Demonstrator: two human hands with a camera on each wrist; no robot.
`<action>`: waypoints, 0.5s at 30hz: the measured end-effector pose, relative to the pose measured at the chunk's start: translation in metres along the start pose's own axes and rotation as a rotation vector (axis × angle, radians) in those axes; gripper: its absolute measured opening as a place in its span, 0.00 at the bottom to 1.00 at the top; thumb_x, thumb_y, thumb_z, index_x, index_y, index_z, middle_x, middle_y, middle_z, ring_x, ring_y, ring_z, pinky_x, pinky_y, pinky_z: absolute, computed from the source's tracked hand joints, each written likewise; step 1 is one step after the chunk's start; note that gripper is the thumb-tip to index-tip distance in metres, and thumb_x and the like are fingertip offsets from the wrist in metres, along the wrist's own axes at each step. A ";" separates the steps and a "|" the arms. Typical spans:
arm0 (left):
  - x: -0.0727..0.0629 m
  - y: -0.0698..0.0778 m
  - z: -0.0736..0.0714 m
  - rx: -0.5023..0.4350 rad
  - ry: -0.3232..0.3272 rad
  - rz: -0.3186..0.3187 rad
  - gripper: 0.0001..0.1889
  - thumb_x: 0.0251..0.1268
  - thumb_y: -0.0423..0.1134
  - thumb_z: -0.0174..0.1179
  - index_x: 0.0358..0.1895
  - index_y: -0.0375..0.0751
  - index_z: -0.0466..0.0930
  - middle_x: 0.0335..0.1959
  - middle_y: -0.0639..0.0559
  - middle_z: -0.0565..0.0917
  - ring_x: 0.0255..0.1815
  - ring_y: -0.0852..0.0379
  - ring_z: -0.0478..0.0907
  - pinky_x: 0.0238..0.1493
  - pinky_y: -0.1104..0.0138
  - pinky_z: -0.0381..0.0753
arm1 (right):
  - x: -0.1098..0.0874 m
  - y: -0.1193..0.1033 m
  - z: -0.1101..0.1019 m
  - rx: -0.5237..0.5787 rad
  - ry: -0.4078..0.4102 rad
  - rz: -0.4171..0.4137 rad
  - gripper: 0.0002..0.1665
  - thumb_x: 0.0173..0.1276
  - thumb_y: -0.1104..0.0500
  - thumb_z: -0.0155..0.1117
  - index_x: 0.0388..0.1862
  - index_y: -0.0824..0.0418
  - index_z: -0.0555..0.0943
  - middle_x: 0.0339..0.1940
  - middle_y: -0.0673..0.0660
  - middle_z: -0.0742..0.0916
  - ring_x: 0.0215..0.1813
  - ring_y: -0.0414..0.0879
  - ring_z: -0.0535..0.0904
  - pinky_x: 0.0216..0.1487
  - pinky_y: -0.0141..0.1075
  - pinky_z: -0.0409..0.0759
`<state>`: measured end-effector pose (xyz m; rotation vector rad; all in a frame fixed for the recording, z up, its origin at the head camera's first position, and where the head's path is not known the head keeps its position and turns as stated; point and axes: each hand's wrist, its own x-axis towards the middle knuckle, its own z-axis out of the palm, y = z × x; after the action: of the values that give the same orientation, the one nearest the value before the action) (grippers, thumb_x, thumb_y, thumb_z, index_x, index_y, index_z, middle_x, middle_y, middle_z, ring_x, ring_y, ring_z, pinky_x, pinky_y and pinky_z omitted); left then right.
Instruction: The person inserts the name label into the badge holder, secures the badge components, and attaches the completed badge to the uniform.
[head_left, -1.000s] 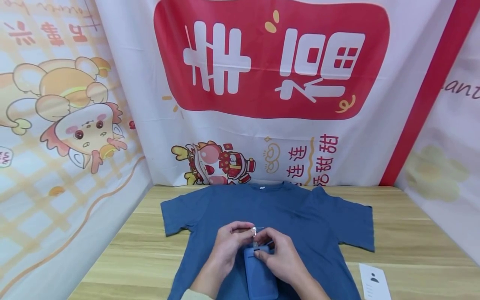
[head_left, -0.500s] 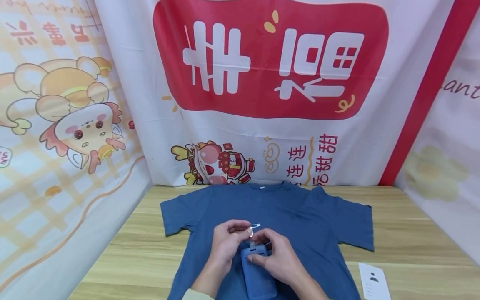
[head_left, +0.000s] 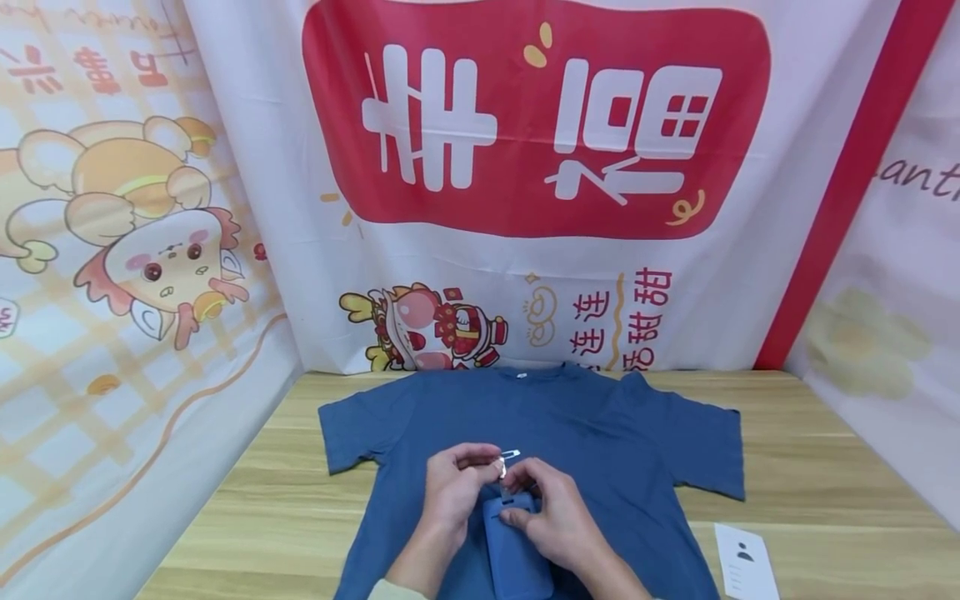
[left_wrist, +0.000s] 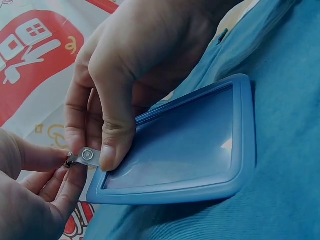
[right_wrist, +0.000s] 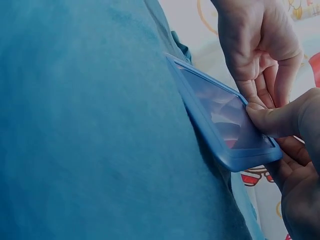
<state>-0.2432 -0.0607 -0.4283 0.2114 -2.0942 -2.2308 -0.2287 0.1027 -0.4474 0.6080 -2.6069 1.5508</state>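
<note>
A blue badge holder (head_left: 517,554) with a clear window leans over a dark blue T-shirt (head_left: 577,433). My left hand (head_left: 450,492) pinches the shiny metal badge clip (left_wrist: 71,160) at the holder's top between thumb and fingertips. A pin-like wire part (head_left: 511,454) of the clip sticks out past the fingertips. Between clip and holder runs a short clear strap (left_wrist: 89,156) with a snap button. My right hand (head_left: 558,512) grips the holder's top end, its thumb flat on the front and its fingers by the strap. In the right wrist view the left fingers hide the clip.
The T-shirt lies spread on a wooden table (head_left: 255,508), sleeves out to both sides. A white card (head_left: 746,562) with a printed person icon lies right of the shirt. Printed cloth hangs (head_left: 525,308) behind the table and along the left and right sides.
The wire part of the clip has tilted and now shows more clearly above the left fingertips. Both hands and the holder have shifted slightly left. The grips look the same.
</note>
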 end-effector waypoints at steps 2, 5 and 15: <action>0.001 0.000 0.000 -0.011 -0.004 0.005 0.13 0.60 0.21 0.71 0.49 0.25 0.89 0.38 0.43 0.92 0.37 0.60 0.86 0.41 0.71 0.87 | 0.000 0.000 0.000 -0.005 0.007 -0.009 0.17 0.64 0.66 0.81 0.47 0.55 0.84 0.44 0.49 0.86 0.47 0.44 0.82 0.49 0.36 0.84; 0.001 0.000 0.000 -0.019 -0.008 0.009 0.12 0.60 0.21 0.71 0.47 0.26 0.89 0.38 0.41 0.91 0.37 0.60 0.85 0.40 0.71 0.87 | 0.000 -0.001 0.001 -0.017 0.020 -0.023 0.17 0.64 0.67 0.80 0.47 0.55 0.84 0.43 0.48 0.86 0.47 0.43 0.83 0.49 0.36 0.85; -0.001 -0.003 0.001 -0.005 -0.028 -0.020 0.12 0.63 0.22 0.70 0.49 0.28 0.89 0.40 0.44 0.90 0.38 0.59 0.86 0.44 0.67 0.88 | -0.002 -0.001 0.001 0.003 0.048 0.011 0.14 0.64 0.67 0.80 0.44 0.55 0.86 0.41 0.48 0.87 0.45 0.43 0.84 0.49 0.38 0.87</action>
<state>-0.2421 -0.0597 -0.4315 0.2032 -2.1095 -2.2625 -0.2258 0.1018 -0.4476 0.5506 -2.5779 1.5520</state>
